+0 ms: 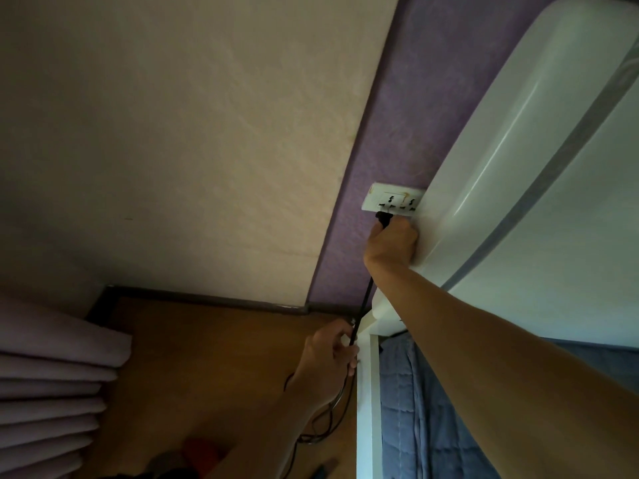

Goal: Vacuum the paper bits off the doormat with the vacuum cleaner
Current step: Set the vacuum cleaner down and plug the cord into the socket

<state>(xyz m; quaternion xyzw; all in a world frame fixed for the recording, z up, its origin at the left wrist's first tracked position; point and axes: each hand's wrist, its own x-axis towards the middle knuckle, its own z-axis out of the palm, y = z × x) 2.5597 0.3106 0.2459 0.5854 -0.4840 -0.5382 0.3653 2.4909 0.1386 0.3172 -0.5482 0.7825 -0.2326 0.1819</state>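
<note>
A person's right hand [392, 242] grips a black plug [383, 218] at the lower edge of a white wall socket [392, 200], fingers curled tight around the plug body, on a purple strip of wall [411, 108] beside a white headboard [511, 140]. The socket plate shows 2 outlets side by side, and the plug sits at the left one; whether its pins are fully seated cannot be told. The black power cord [364, 305] drops straight from the plug to the left hand [326, 363], whose fingers close loosely around it just beside the white bed frame [368, 392]. Below that hand the cord coils in loose loops on the wooden floor [207, 357]. A blue quilt [422, 409] covers the bed at right; pale folded curtains [52, 375] hang at left. The vacuum cleaner itself is only a dark, blurred red-and-grey shape [197, 451] at the bottom edge. The doormat and paper bits lie out of view.
</note>
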